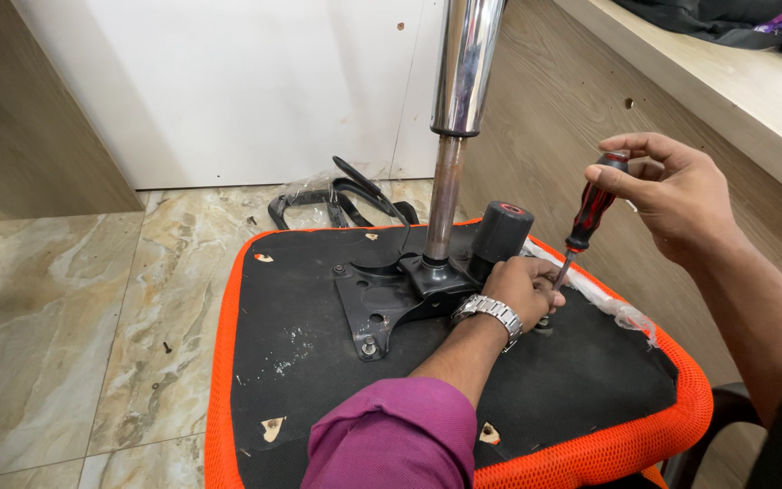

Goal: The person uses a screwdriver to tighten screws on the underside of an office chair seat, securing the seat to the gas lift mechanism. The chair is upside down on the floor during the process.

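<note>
Screwdriver (pixel 590 210): red and black handle, held in your right hand (pixel 672 195); it stands above the right part of the black mounting plate, over the upturned seat.
Screwdriver axis: long axis steep, nearly upright, handle end up and leaning right, metal tip down and to the left, ending beside your left hand (pixel 522 288).
Right-hand fingers: curled round the top of the handle, thumb and forefinger pinching its cap.
Left-hand fingers: folded down narrow on the plate at the screwdriver's tip; you cannot tell what they pinch, as the hand hides it.
Wrist: a metal watch (pixel 491 312) on your left wrist, purple sleeve (pixel 391 435) below it.
Seat underside (pixel 300 362): black board face up, orange mesh rim (pixel 224 362) around it, small torn patches in the covering.
Mounting plate (pixel 382 303): black metal, fixed on the board, a bolt head showing at its lower corner.
Gas column (pixel 452 136): chrome tube rising upright from the plate, just left of your left hand; it stands between you and the far wall.
Black knob (pixel 502 231): thick cylinder with a red ring on top, just behind your left hand, close to the screwdriver's shaft.
Plastic wrap (pixel 604 303): clear, crumpled along the seat's right edge, under your right forearm.
Black chair parts (pixel 337 199): lying on the floor behind the seat.
Floor (pixel 65 299): marbled tile, a loose screw (pixel 166 347) on it, left of the seat.
Bench (pixel 726 81): wooden, upper right, a dark bag (pixel 726 23) on it.
</note>
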